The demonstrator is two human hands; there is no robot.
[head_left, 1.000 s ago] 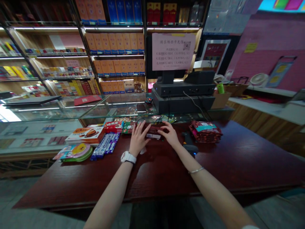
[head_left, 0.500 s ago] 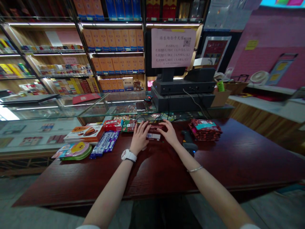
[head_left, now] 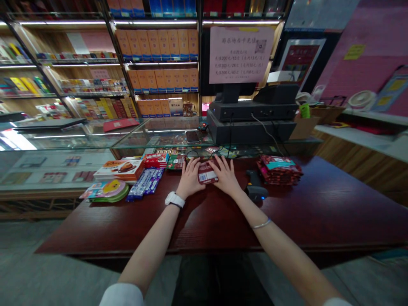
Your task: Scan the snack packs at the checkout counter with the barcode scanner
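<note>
A dark red snack packet (head_left: 208, 173) with a white barcode label lies between my hands near the table's back edge. My left hand (head_left: 190, 179) holds its left side, thumb low and fingers over the edge. From the right, my right hand (head_left: 227, 178) grips the other side, fingers pointing forward. Just left of them is a green packet (head_left: 176, 162). Beyond it are red boxes (head_left: 155, 160), and blue-purple wrapped bars (head_left: 145, 183) lie closer to me. A black barcode scanner (head_left: 255, 190) with a blue light rests right of my right hand.
At the right lies a stack of dark red packets (head_left: 279, 171). An orange-white box (head_left: 119, 169) and round colourful packs (head_left: 106, 190) are at the left. Behind the table (head_left: 204, 229) stand a glass counter (head_left: 168, 127) and a monitor (head_left: 239, 55) with a paper sign.
My hands have closed in on the dark red packet from both sides, and it now sits tilted between them. The camera view has shifted slightly.
</note>
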